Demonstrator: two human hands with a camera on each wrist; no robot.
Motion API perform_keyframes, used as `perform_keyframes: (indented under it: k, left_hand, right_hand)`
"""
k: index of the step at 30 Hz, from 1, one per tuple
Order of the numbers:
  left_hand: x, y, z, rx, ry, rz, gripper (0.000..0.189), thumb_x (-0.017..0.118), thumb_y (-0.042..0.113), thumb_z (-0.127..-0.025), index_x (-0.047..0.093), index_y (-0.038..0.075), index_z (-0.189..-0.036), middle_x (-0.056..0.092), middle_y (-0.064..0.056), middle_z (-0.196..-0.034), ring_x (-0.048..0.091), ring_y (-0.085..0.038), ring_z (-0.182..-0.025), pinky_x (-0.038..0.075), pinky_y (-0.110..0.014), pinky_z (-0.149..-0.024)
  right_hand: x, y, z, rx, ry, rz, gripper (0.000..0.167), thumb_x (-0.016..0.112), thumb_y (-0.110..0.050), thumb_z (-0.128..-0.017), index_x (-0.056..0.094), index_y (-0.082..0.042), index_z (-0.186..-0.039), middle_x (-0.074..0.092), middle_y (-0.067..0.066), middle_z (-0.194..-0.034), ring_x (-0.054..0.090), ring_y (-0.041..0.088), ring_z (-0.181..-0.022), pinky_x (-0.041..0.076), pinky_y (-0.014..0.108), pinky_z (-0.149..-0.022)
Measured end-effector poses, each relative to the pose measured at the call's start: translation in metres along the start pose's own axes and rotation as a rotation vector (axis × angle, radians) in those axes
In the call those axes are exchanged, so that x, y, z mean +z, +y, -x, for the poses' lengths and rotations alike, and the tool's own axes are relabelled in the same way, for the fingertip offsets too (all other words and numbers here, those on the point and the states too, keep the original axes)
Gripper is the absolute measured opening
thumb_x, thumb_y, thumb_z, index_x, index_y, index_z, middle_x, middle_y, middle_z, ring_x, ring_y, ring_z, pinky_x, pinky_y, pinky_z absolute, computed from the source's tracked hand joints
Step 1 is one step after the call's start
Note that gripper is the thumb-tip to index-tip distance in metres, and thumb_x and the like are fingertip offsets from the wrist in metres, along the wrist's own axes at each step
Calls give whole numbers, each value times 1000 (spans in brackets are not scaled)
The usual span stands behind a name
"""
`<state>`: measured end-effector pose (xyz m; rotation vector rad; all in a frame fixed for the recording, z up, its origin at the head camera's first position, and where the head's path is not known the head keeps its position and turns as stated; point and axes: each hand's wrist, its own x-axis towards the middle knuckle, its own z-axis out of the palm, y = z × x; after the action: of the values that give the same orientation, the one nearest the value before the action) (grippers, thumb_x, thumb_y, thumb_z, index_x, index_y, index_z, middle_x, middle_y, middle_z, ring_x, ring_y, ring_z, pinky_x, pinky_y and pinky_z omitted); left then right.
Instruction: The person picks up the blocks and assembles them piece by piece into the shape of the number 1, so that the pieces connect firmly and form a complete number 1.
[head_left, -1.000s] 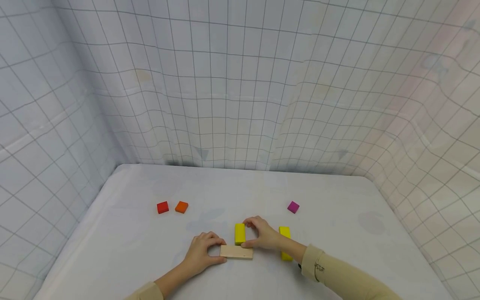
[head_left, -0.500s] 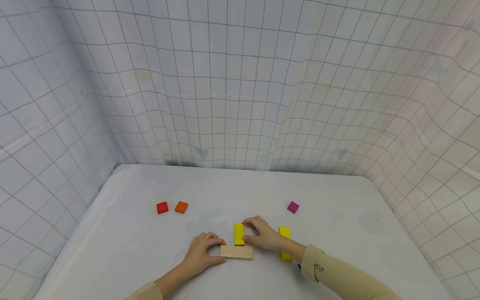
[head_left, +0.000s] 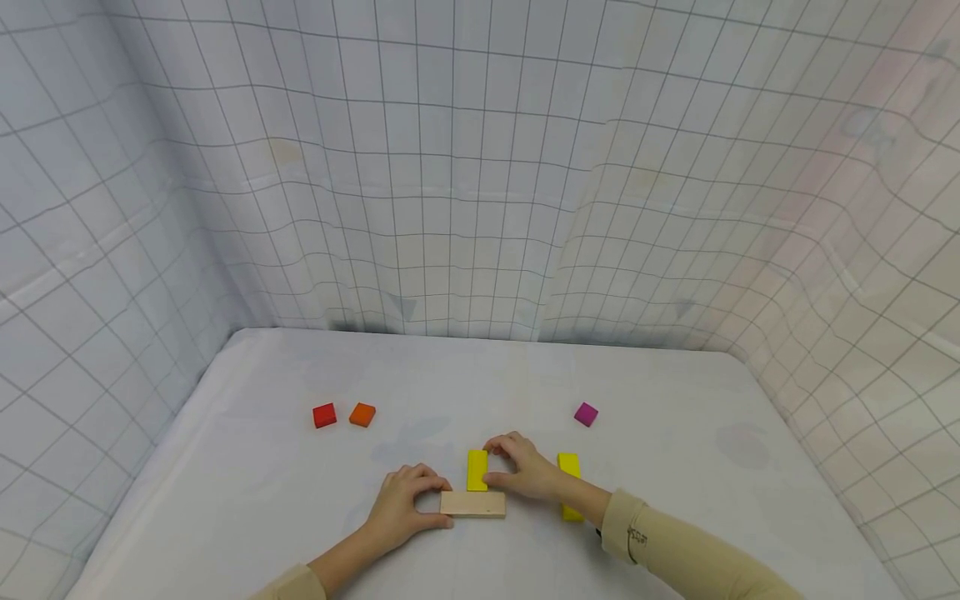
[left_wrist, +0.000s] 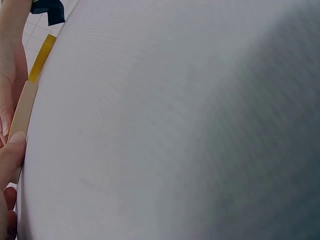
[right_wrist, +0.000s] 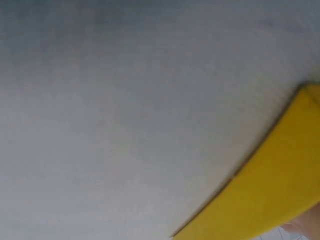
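A red block [head_left: 325, 416] is shown in head view only; a pale oblong block [head_left: 476, 505] is pinched by left grip [head_left: 407, 498], a yellow block [head_left: 476, 472] touched by parted right grip [head_left: 528, 468].

grid-lined white sheets [head_left: 502, 179] hang behind a white-covered table [head_left: 675, 417]

Right forearm [head_left: 589, 497] hides the middle of the far-right yellow block [head_left: 568, 463]. Right sleeve [head_left: 682, 550] lettering [head_left: 639, 536] too small to read. Left wrist view crops left hand [left_wrist: 10, 161]; right wrist view, blurry, crops a yellow block [right_wrist: 270, 187].
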<state>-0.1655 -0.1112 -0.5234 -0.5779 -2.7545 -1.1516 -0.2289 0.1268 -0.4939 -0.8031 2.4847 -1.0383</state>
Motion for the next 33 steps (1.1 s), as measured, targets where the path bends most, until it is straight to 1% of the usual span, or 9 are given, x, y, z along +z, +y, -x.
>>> perform_keyframes:
  k: [8, 15, 23, 26, 30, 33]
  left_hand:
    - [0, 1, 0, -4, 0, -8, 34, 79, 44, -62, 67, 27, -88, 52, 17, -86, 42, -5, -80, 32, -32, -73]
    - [1, -1, -1, 1, 5, -12, 34, 79, 45, -62, 67, 27, -88, 52, 17, -86, 43, -5, -80, 33, -32, -73]
    - [2, -4, 0, 5, 9, -5, 35, 78, 45, -61, 67, 27, -89, 52, 18, -86, 42, -5, -81, 32, -32, -73]
    - [2, -3, 0, 3, 12, -5, 35, 79, 44, -61, 67, 27, -89, 52, 19, -86, 42, -5, -81, 32, -32, -74]
    - [1, -2, 0, 2, 14, -3, 35, 80, 43, -60, 67, 27, -88, 52, 18, -86, 42, -5, -80, 32, -32, -74]
    - [0, -2, 0, -2, 11, 3, 35, 80, 42, -60, 68, 26, -88, 52, 18, -86, 42, -4, -80, 32, -32, -74]
  right_hand:
    - [0, 0, 1, -17, 3, 2, 40, 63, -29, -86, 48, -13, -120, 44, 4, -112, 38, 22, -106, 34, 41, -92]
    - [-1, -2, 1, 1, -1, -1, 40, 62, -30, -87, 48, -13, -121, 44, 4, -112, 38, 21, -105, 34, 41, -92]
    - [-6, -1, 1, 16, -30, -21, 48, 62, -32, -86, 44, -13, -126, 45, 3, -115, 39, 20, -106, 34, 41, -94]
    - [-11, 0, 1, 26, -10, -41, 51, 64, -31, -85, 42, -12, -127, 46, 5, -115, 41, 20, -105, 36, 41, -95]
    - [-21, 0, 3, 21, 55, -70, 54, 66, -30, -84, 41, -12, -128, 47, 8, -117, 43, 23, -106, 38, 43, -92]
    - [-29, 1, 8, 11, 88, -87, 59, 68, -31, -82, 39, -13, -131, 46, 10, -121, 43, 25, -109, 38, 43, -90]
